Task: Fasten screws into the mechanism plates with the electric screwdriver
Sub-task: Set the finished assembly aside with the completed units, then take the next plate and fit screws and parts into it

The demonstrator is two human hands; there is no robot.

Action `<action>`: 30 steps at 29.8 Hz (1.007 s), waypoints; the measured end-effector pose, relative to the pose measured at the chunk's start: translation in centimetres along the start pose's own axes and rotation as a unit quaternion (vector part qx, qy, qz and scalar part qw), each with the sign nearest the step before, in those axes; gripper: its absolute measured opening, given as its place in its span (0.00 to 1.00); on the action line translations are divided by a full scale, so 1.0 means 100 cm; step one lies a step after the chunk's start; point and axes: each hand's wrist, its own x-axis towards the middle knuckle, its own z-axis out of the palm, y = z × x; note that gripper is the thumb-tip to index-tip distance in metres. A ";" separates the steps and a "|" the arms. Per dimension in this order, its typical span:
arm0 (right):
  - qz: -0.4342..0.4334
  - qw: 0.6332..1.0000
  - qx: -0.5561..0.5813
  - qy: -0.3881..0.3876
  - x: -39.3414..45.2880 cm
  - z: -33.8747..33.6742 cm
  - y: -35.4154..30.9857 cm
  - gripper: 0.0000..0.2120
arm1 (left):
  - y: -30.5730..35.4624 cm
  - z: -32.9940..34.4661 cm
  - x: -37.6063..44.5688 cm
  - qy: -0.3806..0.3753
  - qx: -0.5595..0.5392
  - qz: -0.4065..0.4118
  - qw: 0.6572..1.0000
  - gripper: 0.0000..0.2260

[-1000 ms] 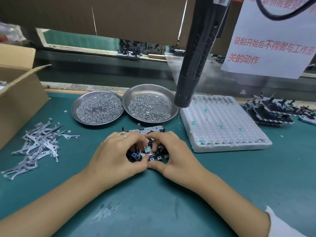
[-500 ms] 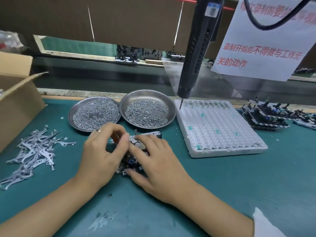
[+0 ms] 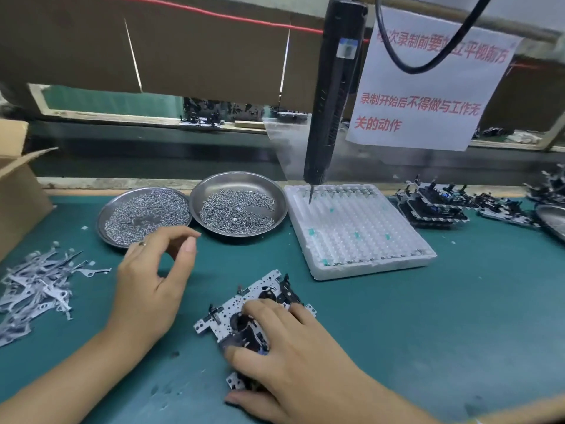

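At far left, cardboard box (image 3: 18, 191), then loose pile of stamped metal levers (image 3: 36, 286) on green mat (image 3: 428, 316). Next, two steel dishes of screws: left dish (image 3: 143, 214) and right dish (image 3: 238, 203), rims just touching. Left hand (image 3: 153, 280) raised near left dish, thumb and forefinger curved toward each other w/ gap between, holding nothing visible; can't tell if a screw is pinched. Mechanism plate (image 3: 241, 313) flat on mat at centre, pinned under right hand (image 3: 293, 356), fingers spread and pressing on top. Electric screwdriver (image 3: 333, 102) hanging above, untouched, bit over white foam tray (image 3: 357, 231). More assemblies (image 3: 434, 203) stacked at right. Risks, as judged: plate could skid or twist if press eases while driver comes down; screw easily dropped or cross-threaded if set crooked; fingers close to holes, so bit slip could nick them.
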 end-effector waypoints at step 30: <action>0.529 0.847 0.037 0.027 -0.110 -0.001 0.209 0.20 | 0.008 0.012 -0.009 -0.091 0.075 0.099 0.988 0.14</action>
